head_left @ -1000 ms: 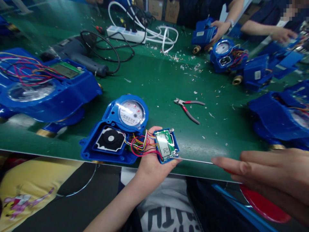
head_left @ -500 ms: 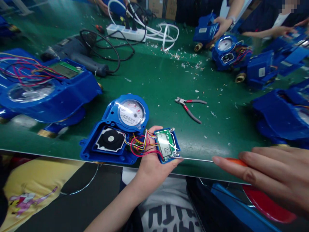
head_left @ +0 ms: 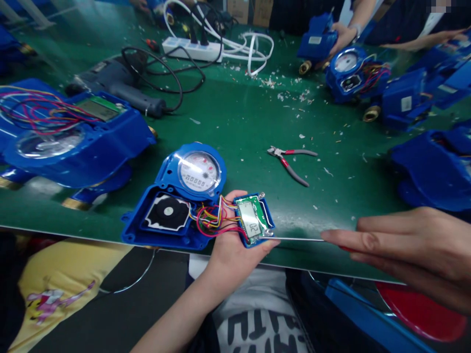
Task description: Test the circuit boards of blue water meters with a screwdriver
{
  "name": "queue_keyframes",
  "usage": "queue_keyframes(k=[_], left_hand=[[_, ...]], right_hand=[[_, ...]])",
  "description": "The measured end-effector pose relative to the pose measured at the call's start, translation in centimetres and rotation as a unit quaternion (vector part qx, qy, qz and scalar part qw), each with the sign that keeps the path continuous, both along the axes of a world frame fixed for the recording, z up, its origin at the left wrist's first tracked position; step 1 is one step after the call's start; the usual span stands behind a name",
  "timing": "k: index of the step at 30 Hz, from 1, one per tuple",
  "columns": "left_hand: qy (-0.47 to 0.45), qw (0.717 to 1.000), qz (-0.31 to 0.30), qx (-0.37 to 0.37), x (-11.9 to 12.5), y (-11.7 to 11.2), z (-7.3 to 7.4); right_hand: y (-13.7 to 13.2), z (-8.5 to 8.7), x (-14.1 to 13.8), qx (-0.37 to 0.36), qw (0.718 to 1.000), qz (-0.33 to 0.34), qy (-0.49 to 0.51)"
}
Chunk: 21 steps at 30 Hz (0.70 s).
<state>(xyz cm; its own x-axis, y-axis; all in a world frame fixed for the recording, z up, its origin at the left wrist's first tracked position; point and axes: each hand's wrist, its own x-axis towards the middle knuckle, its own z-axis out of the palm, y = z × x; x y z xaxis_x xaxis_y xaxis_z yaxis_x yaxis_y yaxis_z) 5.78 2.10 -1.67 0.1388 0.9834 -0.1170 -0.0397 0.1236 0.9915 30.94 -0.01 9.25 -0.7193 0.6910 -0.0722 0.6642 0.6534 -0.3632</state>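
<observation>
Left hand clamped on circuit board, lower centre, wired to blue meter at table edge. Right hand flat, fingers extended, empty. Risk: tugging thin wires loose, or meter sliding off.

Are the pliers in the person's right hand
No, the pliers lie alone on the green table, while the right hand hovers flat near the table's edge.
</observation>
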Motion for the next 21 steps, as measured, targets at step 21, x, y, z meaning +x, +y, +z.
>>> queue_keyframes(k=[21], left_hand=[[0.04, 0.999, 0.003, 0.011, -0.3, 0.0, 0.3]], right_hand=[[2.1, -2.4, 0.7, 0.031, 0.996, 0.075, 0.033]])
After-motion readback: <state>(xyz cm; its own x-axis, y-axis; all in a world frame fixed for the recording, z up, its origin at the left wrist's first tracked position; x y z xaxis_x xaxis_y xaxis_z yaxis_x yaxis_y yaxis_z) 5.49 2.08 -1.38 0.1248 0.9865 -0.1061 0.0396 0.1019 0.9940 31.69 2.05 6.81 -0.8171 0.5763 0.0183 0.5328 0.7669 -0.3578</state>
